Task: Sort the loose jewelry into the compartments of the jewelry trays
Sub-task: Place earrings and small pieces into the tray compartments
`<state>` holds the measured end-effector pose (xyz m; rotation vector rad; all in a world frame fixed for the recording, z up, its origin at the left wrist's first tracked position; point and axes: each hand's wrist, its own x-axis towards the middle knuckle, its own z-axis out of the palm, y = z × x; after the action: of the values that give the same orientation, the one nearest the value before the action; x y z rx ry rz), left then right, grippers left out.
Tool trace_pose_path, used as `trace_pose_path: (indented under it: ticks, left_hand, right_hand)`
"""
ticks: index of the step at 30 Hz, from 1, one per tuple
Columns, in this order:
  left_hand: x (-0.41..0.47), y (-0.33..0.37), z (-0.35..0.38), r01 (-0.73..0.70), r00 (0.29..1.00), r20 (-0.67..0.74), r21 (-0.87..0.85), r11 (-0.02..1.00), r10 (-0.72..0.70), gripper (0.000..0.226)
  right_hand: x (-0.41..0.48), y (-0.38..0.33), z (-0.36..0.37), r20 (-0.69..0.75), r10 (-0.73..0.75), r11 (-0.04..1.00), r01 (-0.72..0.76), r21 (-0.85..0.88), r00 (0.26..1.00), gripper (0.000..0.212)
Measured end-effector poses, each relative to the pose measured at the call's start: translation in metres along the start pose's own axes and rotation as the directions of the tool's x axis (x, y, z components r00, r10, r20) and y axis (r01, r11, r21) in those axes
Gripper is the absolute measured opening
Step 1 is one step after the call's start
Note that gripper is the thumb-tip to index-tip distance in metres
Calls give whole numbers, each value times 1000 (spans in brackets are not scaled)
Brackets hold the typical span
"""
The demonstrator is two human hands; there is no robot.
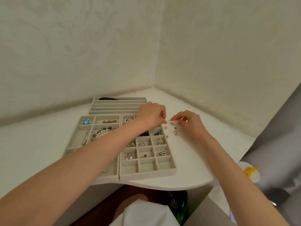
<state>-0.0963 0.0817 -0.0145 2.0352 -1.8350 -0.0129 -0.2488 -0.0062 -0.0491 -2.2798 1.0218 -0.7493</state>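
Several small loose jewelry pieces [173,130], gold studs and little rings, lie on the white table just right of the grid tray [147,172]. My left hand [150,115] reaches across that tray, fingers curled, with a fingertip down by the leftmost pieces; I see nothing held in it. My right hand [189,123] comes in from the right, its fingertips resting on the table at the far end of the loose pieces, beside a small ring [172,123]. Many grid cells hold earrings. The left tray [76,136] holds a pearl strand, a blue flower piece [86,121] and a gold clip [109,121].
A third tray [117,105] with long narrow slots stands behind, a dark item in its back slot. Walls meet in a corner just beyond. The table's curved front edge [171,187] is near me. A grey curtain [276,144] and a yellow-and-white object [250,172] are at right.
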Motion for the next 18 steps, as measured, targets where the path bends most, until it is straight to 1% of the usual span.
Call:
trace_pose_path:
  ticks: [1, 3, 6, 10, 12, 15, 18]
  left_hand:
    - [3, 2, 2, -3, 1000, 24, 28, 1000, 2, 14]
    - [8, 5, 5, -18, 999, 45, 56, 998, 16, 14]
    - [11, 11, 9, -70, 997, 46, 48, 996, 68, 14]
    - [13, 24, 15, -156, 980, 133, 44, 987, 149, 12]
    - [15, 29, 19, -157, 975, 166, 58, 986, 146, 15]
    - [17, 31, 25, -136, 978, 173, 85, 987, 120, 16]
    - [18, 33, 28, -112, 976, 197, 64, 992, 98, 15]
  right_hand:
    - [0, 1, 2, 0, -1, 1000, 1, -24, 1000, 34]
    - [-1, 2, 3, 0, -4, 997, 4, -79, 1000, 28]
    - [-2, 5, -1, -2, -6, 995, 6, -103, 1000, 17]
    - [-6, 6, -8, -7, 15, 991, -16, -132, 1000, 9]
    - [-7, 6, -9, -16, 16, 988, -18, -151, 1000, 8]
    - [-9, 9, -11, -25, 41, 990, -44, -135, 999, 6]
    - [-12, 11, -13, -19, 63, 990, -65, -123, 998, 6]
